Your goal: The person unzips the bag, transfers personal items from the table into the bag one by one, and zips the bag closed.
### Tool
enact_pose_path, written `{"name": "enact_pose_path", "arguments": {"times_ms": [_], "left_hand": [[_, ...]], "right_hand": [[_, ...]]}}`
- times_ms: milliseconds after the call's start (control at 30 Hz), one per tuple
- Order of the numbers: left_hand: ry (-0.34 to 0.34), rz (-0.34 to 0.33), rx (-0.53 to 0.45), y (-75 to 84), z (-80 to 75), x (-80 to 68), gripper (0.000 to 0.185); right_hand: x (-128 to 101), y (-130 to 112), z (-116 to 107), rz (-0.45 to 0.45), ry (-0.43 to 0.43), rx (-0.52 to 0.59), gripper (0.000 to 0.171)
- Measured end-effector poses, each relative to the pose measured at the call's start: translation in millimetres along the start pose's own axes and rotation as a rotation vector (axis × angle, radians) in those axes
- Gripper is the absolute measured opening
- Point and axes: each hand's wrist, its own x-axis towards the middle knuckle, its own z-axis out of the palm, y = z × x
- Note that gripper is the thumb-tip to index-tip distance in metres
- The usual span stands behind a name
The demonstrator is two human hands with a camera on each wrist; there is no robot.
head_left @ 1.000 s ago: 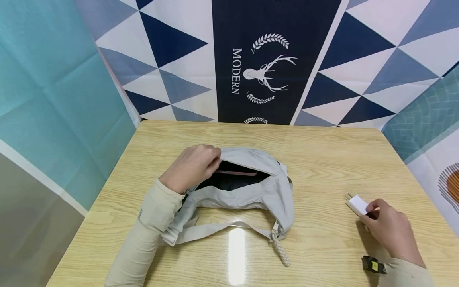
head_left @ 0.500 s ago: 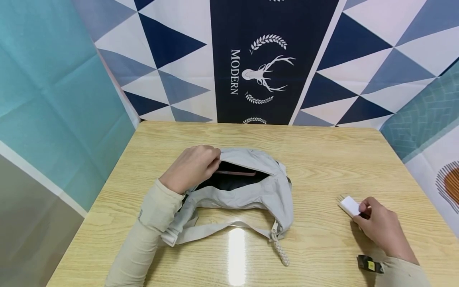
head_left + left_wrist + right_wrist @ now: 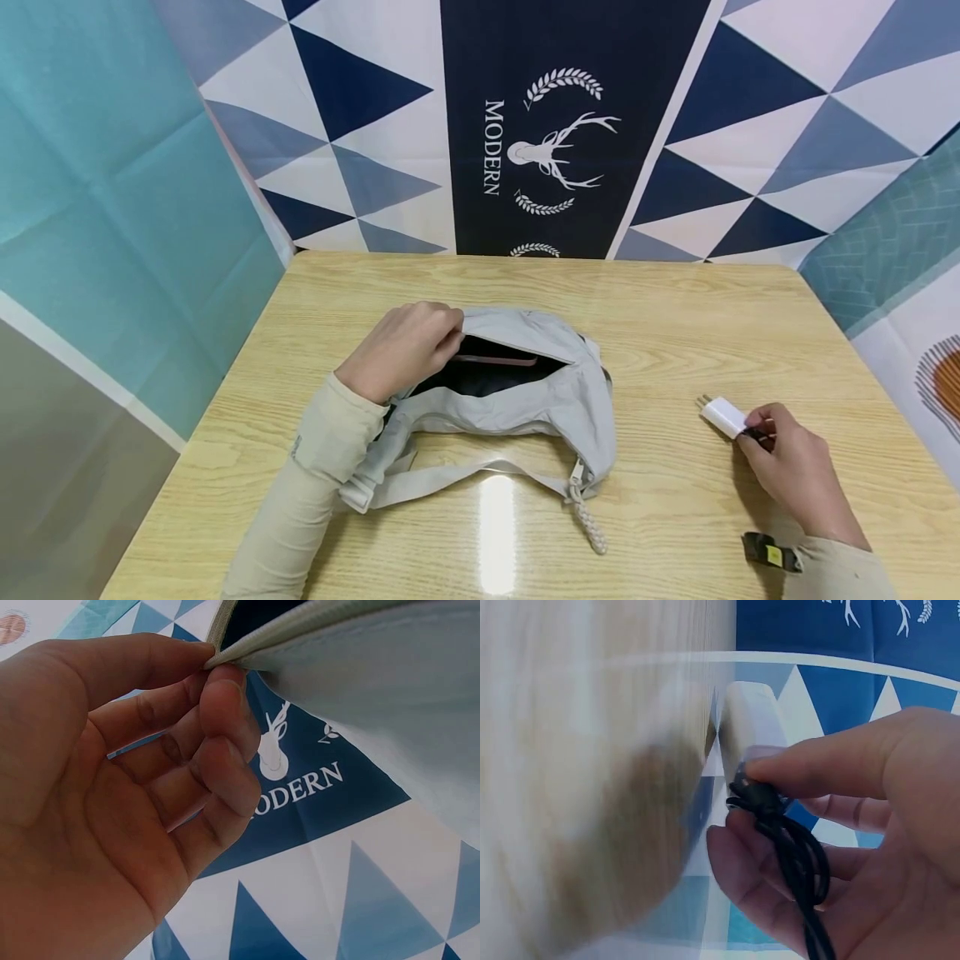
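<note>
- Left hand (image 3: pixel 405 350): pinches the upper edge of the grey bag (image 3: pixel 525 392) between thumb and index finger. The left wrist view shows the fabric edge clamped at the fingertips (image 3: pixel 225 686). The grip holds the bag mouth apart.
- Grey bag: lies on the wooden table (image 3: pixel 675 333), left of centre. Its opening faces the camera and shows a dark interior.
- Pink flat object (image 3: pixel 495 361): sits inside the bag, just below the lifted edge. Its type cannot be determined.
- Strap (image 3: pixel 450 482) and braided zipper pull (image 3: pixel 588 521): both lie on the table in front of the bag.
- Right hand (image 3: pixel 795 475): grasps a white charger plug (image 3: pixel 722 415) together with a coiled black cable (image 3: pixel 795 855). The thumb presses on the plug end. The other fingers curl under the cable.
- White charger plug: is at the right side of the table, well apart from the bag. Its metal prongs point toward the bag. Whether it touches the table cannot be determined.
- Backdrop (image 3: pixel 540 125): a navy panel with a white stag head, laurel sprigs and the word "MODERN" printed vertically. Blue and white triangles flank the panel.
- No writing is legible on the bag or the plug.
</note>
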Motion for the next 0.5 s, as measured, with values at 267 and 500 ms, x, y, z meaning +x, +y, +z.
{"name": "enact_pose_path", "arguments": {"times_ms": [267,500], "left_hand": [[0.015,0.017,0.007,-0.7,0.8,0.5,0.029],[0.026,0.023,0.025,-1.1,1.2,0.8,0.028]], "right_hand": [[1,-16,2,-0.036,0.068,0.070,0.024],[2,-36,3,-0.095,0.127,0.133,0.023]]}}
